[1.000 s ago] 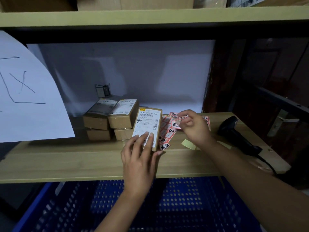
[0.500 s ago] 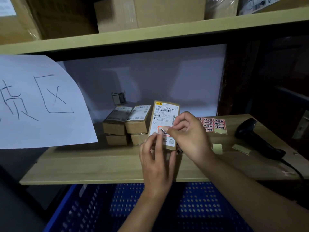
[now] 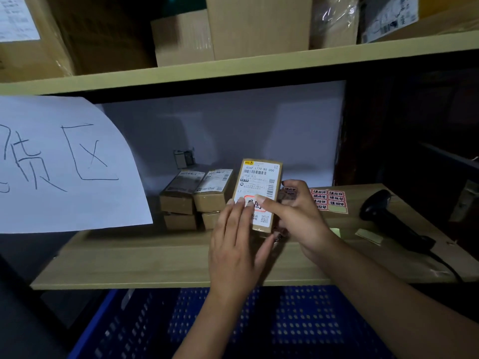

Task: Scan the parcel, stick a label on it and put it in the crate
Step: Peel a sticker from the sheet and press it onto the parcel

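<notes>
A small brown parcel (image 3: 259, 177) with a white shipping label stands tilted up above the wooden shelf (image 3: 145, 260). My right hand (image 3: 298, 216) grips its right edge, thumb across the front. My left hand (image 3: 238, 244) lies flat against the lower front, fingertips pressing a red-edged sticker (image 3: 255, 203) onto the shipping label. A sheet of red stickers (image 3: 330, 199) lies on the shelf behind my right hand. The black barcode scanner (image 3: 388, 218) rests at the right. The blue perforated crate (image 3: 233, 327) sits below the shelf.
Several other brown parcels (image 3: 197, 195) are stacked on the shelf left of the held one. A white paper sign (image 3: 59, 164) hangs at the left. Cardboard boxes (image 3: 233, 27) fill the upper shelf. Small yellowish backing scraps (image 3: 368, 237) lie near the scanner.
My right hand left the sticker sheet, brought a red sticker to the parcel and now grips the parcel's right edge. The parcel is lifted higher and my left fingers press the sticker down.
</notes>
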{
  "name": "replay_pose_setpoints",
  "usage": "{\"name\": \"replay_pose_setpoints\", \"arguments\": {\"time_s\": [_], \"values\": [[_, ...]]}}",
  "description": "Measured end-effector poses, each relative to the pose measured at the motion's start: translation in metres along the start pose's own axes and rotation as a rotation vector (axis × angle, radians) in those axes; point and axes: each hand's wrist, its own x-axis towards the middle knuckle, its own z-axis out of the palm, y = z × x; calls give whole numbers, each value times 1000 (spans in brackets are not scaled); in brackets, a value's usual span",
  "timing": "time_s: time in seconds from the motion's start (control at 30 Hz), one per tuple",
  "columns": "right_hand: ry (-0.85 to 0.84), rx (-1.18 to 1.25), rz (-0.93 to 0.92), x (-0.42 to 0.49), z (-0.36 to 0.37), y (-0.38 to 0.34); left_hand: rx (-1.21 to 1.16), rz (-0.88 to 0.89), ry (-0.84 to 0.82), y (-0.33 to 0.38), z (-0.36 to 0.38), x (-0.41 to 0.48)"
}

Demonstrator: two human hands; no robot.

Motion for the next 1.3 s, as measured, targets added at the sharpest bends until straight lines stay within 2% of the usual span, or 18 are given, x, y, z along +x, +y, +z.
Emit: {"name": "replay_pose_setpoints", "arguments": {"time_s": [0.23,0.43,0.57,0.7,0.8,0.87,0.97,1.13,1.2,1.3], "values": [[-21,19,1,-3,-4,-4,-22,1,38,4,-4,1],[-7,-51,-44,-8,-14,4,-102,-3,-17,7,-4,-3],[-15,-416,-247,-21,-29,16,-107,45,-29,8,-13,-10],[11,-680,-417,-39,-46,21,-78,92,-45,12,-29,-27],[41,-895,-612,-57,-54,17,-98,107,-75,18,-48,-40],[-5,-1046,-772,-71,-59,14,-130,105,-103,25,-63,-50],[-198,-1147,-931,-96,-66,19,-234,86,-188,34,-91,-65],[-408,-1075,-859,-131,-75,38,-381,22,-361,34,-135,-89],[-466,-1066,-773,-138,-78,50,-438,-32,-458,30,-141,-94],[-528,-1042,-572,-132,-83,67,-510,-223,-667,23,-135,-93]]}}
